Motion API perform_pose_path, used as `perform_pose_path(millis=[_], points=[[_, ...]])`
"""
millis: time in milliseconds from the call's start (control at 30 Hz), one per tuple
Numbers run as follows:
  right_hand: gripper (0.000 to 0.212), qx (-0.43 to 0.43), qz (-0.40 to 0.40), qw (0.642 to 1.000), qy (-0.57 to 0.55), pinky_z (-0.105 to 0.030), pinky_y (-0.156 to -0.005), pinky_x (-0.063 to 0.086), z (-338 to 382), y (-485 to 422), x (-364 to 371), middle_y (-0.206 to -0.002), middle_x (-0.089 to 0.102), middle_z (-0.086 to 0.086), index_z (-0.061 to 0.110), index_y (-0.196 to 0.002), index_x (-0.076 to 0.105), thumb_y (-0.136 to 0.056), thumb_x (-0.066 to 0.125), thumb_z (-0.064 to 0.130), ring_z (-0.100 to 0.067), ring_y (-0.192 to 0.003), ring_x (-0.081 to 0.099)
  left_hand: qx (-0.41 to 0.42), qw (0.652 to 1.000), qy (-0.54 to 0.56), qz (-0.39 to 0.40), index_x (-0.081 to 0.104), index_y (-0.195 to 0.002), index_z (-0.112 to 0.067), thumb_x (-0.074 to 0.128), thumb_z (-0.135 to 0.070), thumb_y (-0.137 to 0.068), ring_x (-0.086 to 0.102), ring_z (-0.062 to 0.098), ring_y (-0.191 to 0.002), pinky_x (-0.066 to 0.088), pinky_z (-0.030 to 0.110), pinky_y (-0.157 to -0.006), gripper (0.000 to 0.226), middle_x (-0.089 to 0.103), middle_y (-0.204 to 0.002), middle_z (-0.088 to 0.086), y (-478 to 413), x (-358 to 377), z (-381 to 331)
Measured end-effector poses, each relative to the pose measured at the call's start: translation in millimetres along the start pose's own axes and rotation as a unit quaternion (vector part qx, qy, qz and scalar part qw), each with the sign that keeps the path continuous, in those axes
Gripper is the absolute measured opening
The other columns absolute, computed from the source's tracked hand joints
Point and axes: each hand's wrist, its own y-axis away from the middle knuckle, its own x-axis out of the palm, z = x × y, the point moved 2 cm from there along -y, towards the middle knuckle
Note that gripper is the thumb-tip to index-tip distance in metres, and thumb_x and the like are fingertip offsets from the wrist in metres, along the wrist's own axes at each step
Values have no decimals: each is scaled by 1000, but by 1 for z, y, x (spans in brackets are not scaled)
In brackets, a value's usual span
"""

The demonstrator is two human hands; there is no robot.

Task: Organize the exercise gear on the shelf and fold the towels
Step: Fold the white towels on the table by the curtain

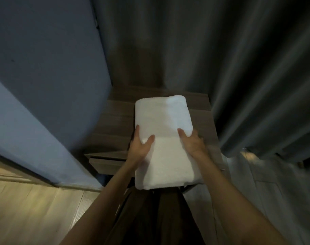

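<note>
**Both hands hold a folded white towel over the wooden shelf**

A folded white towel (163, 117) fills the middle of the frame, a long, thick rectangle with rounded corners that runs from the centre down towards the lower middle. Its far end lies over the top of the wooden shelf unit (115, 117), while its near end hangs out past the unit's front edge. Whether the towel rests on the wood or is held just above it cannot be told.

The left hand (142, 147) grips the towel's left edge. The thumb lies on top of the cloth, one finger stretches up along the side, and the other fingers are hidden under the towel. The right hand (193, 142) grips the right edge the same way, with its thumb pressed on top and its fingers curled round the side and out of sight. Both bare forearms reach in from the bottom of the frame.

A dark grey curtain (247, 68) hangs in folds across the upper middle and right. A blue wall (44, 68) takes up the upper left, and pale wood floor (27, 209) shows in the lower left
</note>
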Motion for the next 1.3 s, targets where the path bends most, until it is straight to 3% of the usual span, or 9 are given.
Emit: perform_pose_path(millis=[133,300,433,567,700,800,933,1100,1300], points=[[79,2,-8,999,-35,-44,-95,39,-8,9,5,-136,45,-12,25,-144,25,-84,40,74,-36,-117,49,-9,1000,-3,-5,7,-149,-35,61,-46,-87,50,27,-118,40,51,-104,83,45,-138,6,-12,-5,0],[91,17,-4,986,-166,-28,-74,40,-8,-8,6,-121,59,0,19,-136,40,-67,68,70,-23,-95,58,-15,1000,9,11,11,-147,-38,65,-54,-80,47,22,-118,39,45,-104,87,41,-138,-1,-37,-10,6],[98,-11,7,981,-195,-35,-86,52,5,-36,11,-118,62,7,27,-133,45,-52,72,75,-18,-99,63,-47,998,26,-42,31,-144,-27,68,-53,-78,52,23,-118,41,47,-103,80,49,-137,3,-74,-14,0],[91,-38,49,979,-194,-43,-96,50,24,-55,9,-125,60,6,35,-136,46,-58,69,76,-19,-109,60,-43,997,28,-61,35,-141,-25,68,-53,-78,52,22,-118,42,40,-100,77,50,-135,1,-98,-21,-9],[80,-33,64,977,-201,-32,-87,45,53,-54,-8,-127,55,11,41,-139,39,-69,68,68,-14,-105,54,-94,991,67,-71,34,-144,-20,72,-47,-77,52,23,-117,45,39,-99,81,49,-137,5,-109,-31,-41],[76,-49,71,973,-215,-36,-95,46,86,-45,-32,-132,55,9,37,-139,40,-73,69,62,-17,-113,54,-110,988,71,-80,34,-144,-20,71,-49,-77,50,23,-120,42,36,-100,82,48,-139,4,-103,-43,-77],[78,-70,84,972,-209,-37,-100,42,139,-19,-70,-136,50,8,37,-141,36,-75,69,60,-17,-119,50,-101,986,98,-91,31,-146,-20,69,-42,-82,48,23,-125,39,42,-107,79,45,-143,5,-76,-70,-139],[76,-94,124,959,-237,-31,-89,41,200,31,-119,-129,47,11,35,-142,32,-79,69,53,-11,-111,49,-86,987,101,-87,32,-145,-19,62,-38,-89,48,24,-125,38,46,-108,66,47,-141,7,-28,-110,-218],[77,-119,145,954,-232,-26,-89,43,235,73,-148,-133,50,13,35,-142,36,-76,72,54,-12,-116,52,-98,979,94,-150,36,-143,-16,65,-40,-85,50,29,-122,41,47,-106,69,50,-136,11,21,-135,-253]])
